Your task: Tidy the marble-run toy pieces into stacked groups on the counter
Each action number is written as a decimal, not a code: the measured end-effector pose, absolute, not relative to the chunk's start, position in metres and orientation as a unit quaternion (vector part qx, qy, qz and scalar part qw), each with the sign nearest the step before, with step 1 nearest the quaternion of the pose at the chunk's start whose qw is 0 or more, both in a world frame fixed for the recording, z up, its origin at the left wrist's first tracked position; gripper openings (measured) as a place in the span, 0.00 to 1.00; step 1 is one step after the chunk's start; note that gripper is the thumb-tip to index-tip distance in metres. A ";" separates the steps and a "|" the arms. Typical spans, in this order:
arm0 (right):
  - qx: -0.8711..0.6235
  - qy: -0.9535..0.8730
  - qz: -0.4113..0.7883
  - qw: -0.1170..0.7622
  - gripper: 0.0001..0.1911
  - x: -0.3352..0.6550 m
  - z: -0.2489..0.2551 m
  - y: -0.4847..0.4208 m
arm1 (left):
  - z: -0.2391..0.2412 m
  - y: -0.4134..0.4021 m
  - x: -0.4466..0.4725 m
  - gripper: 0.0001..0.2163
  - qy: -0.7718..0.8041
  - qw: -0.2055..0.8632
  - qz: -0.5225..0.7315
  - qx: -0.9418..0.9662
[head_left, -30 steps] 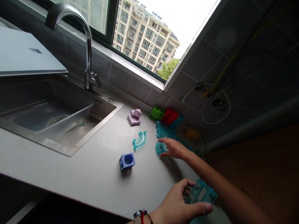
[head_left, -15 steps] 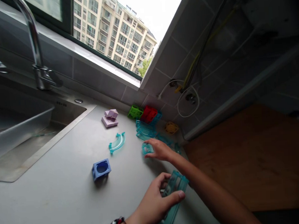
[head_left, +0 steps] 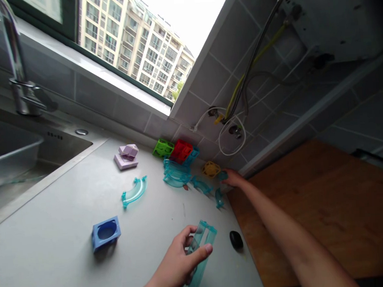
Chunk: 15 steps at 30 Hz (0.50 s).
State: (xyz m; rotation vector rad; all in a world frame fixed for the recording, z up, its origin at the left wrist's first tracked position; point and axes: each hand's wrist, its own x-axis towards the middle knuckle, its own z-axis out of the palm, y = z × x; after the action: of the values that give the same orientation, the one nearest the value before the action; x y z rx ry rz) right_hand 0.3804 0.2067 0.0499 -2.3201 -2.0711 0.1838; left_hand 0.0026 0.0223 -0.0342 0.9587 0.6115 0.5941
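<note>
My left hand [head_left: 180,259] grips a long clear teal track piece [head_left: 199,256] near the counter's front edge. My right hand [head_left: 233,177] reaches to the back right corner, its fingers closed on a small teal piece [head_left: 222,175] beside a yellow block [head_left: 211,169]. Between the hands lie more teal curved pieces [head_left: 175,175], and a small upright teal piece [head_left: 219,197]. A teal arc [head_left: 134,192] and a blue cube with a round hole [head_left: 105,233] lie further left.
Green [head_left: 162,147] and red [head_left: 180,151] blocks stand against the tiled wall. A lilac block stack [head_left: 126,156] sits near the sink [head_left: 16,170]. A black pebble-like object [head_left: 236,239] lies by the wooden surface [head_left: 311,214] on the right. White and yellow hoses [head_left: 232,128] hang on the wall.
My right hand has left the small round teal piece mid-counter and moved to the back corner by the yellow block. The view has swung right; my left hand still holds the track.
</note>
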 end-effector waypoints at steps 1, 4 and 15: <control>-0.748 -0.660 0.067 0.014 0.15 0.384 0.048 0.217 | -0.036 0.025 0.003 0.31 0.287 0.799 0.282 0.446; -0.756 -0.647 0.093 0.023 0.14 0.396 0.041 0.240 | -0.042 0.031 0.005 0.29 0.286 0.797 0.292 0.445; -0.757 -0.626 0.140 0.122 0.15 0.428 0.002 0.243 | -0.040 0.033 0.009 0.29 0.282 0.809 0.283 0.431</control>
State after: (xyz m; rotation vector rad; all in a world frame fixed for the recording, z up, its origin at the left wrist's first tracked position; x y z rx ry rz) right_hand 0.4281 0.2430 0.0024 -2.2103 -1.8263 0.4094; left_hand 0.0085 0.0330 -0.0403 0.9214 0.6021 0.6054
